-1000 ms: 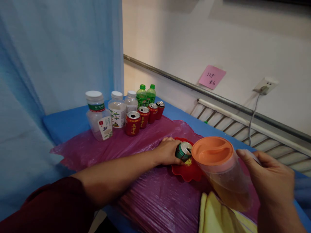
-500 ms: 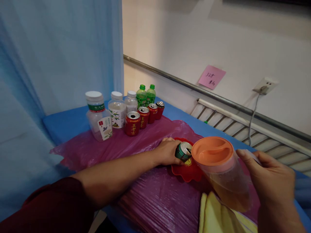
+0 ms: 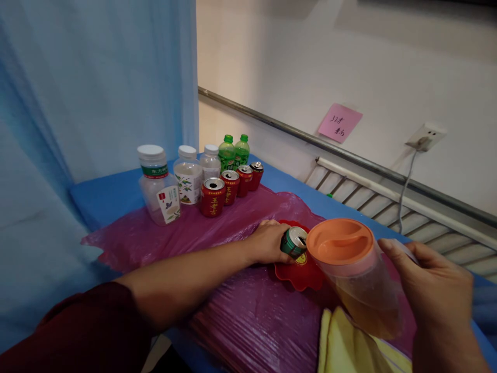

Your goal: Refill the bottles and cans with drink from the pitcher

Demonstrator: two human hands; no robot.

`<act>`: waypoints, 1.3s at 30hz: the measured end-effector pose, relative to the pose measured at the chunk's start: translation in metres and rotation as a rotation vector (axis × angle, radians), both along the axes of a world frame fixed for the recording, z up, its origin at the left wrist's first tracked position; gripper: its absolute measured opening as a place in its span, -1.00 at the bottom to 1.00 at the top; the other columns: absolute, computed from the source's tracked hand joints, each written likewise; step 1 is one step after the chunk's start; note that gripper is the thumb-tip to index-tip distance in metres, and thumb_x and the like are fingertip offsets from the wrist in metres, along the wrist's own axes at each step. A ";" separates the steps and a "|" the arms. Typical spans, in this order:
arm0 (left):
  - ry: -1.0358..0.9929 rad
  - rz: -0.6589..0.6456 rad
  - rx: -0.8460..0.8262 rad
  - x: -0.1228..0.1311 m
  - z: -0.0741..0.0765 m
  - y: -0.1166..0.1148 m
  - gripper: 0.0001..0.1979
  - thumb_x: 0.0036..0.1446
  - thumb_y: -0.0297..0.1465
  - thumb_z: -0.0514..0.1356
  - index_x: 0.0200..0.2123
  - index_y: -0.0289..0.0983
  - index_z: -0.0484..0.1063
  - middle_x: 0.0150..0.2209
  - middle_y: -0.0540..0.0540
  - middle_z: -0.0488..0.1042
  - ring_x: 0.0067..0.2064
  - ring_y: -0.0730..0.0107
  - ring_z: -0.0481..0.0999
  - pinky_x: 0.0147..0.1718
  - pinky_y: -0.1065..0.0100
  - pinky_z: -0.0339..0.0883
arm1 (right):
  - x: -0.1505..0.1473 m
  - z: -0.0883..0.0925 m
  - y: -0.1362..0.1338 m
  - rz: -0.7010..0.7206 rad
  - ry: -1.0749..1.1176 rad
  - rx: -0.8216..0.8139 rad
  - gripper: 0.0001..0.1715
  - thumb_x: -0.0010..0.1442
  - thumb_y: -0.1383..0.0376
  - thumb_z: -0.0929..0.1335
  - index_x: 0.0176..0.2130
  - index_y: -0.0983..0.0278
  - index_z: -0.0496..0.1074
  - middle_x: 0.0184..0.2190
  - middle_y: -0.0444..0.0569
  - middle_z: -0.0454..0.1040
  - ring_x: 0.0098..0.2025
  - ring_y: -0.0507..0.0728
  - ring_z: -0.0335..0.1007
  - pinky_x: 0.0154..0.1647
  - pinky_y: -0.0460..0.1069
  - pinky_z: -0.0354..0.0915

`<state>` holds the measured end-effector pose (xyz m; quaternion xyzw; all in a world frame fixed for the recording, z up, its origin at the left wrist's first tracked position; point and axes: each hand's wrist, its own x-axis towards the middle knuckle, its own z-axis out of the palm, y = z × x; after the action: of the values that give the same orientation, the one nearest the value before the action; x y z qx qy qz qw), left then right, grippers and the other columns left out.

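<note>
1. Head view: take the green drinks can as the clock centre, with 12 o'clock at the top edge.
2. Left hand: at 9 o'clock, wrapped around the can's side; most fingertips are hidden. The can's opened top leans toward 3 o'clock, over the red scalloped dish.
3. Right hand: between 3 and 4 o'clock, closed on the handle of the clear pitcher, thumb uppermost. The handle is largely covered by the hand.
4. Pitcher position: at 4 o'clock, tilted, its orange lid right beside the can's rim. Contact cannot be confirmed. Amber liquid lies in the body.
5. Handling, pitcher: probably rigid plastic, made heavier by its liquid, and slippery on the wall if wet. Hold by the handle.
6. Handling, can: likely thin metal, light if empty, easily dented. Hold lightly around the middle, clear of the opening.
7. Surroundings: yellow cloth at 5 o'clock; row of red cans and white-capped bottles at 10 o'clock; purple plastic sheet beneath.
</note>
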<state>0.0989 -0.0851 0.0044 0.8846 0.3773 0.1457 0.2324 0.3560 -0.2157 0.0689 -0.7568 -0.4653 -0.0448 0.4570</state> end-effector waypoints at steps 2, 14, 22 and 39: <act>0.000 -0.002 -0.003 0.000 0.000 0.000 -0.35 -0.16 -0.03 0.44 0.01 -0.15 0.50 -0.04 -0.12 0.58 0.04 -0.09 0.50 0.02 0.12 0.30 | 0.000 0.001 0.000 -0.005 0.009 -0.014 -0.37 0.02 -0.20 0.46 -0.59 0.24 0.31 -0.62 -0.22 0.06 -0.53 0.00 0.01 -0.55 -0.06 -0.05; -0.009 -0.002 0.000 0.001 -0.002 0.000 -0.32 -0.16 -0.03 0.45 0.04 -0.16 0.48 -0.03 -0.14 0.58 0.04 -0.09 0.50 0.03 0.08 0.29 | 0.001 -0.001 0.000 0.012 0.007 0.016 -0.37 0.00 -0.21 0.47 -0.59 0.25 0.35 -0.63 -0.22 0.09 -0.53 0.00 0.04 -0.55 -0.06 -0.01; -0.011 0.003 -0.007 0.001 -0.001 0.000 -0.32 -0.17 -0.02 0.45 0.03 -0.15 0.49 -0.03 -0.11 0.59 0.04 -0.09 0.50 0.03 0.10 0.30 | -0.001 0.003 0.000 -0.010 0.008 -0.002 -0.36 -0.01 -0.23 0.46 -0.60 0.24 0.34 -0.63 -0.22 0.08 -0.54 0.00 0.03 -0.55 -0.06 -0.03; -0.007 0.003 -0.007 0.001 -0.002 0.001 -0.33 -0.17 -0.03 0.46 0.02 -0.15 0.50 -0.03 -0.12 0.58 0.05 -0.08 0.50 0.05 0.10 0.29 | -0.002 0.001 0.001 0.013 -0.007 0.026 -0.38 0.02 -0.19 0.47 -0.60 0.24 0.31 -0.64 -0.22 0.07 -0.55 0.00 0.02 -0.58 -0.07 -0.04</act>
<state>0.0995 -0.0844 0.0022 0.8827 0.3782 0.1480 0.2366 0.3543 -0.2151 0.0699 -0.7476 -0.4712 -0.0504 0.4653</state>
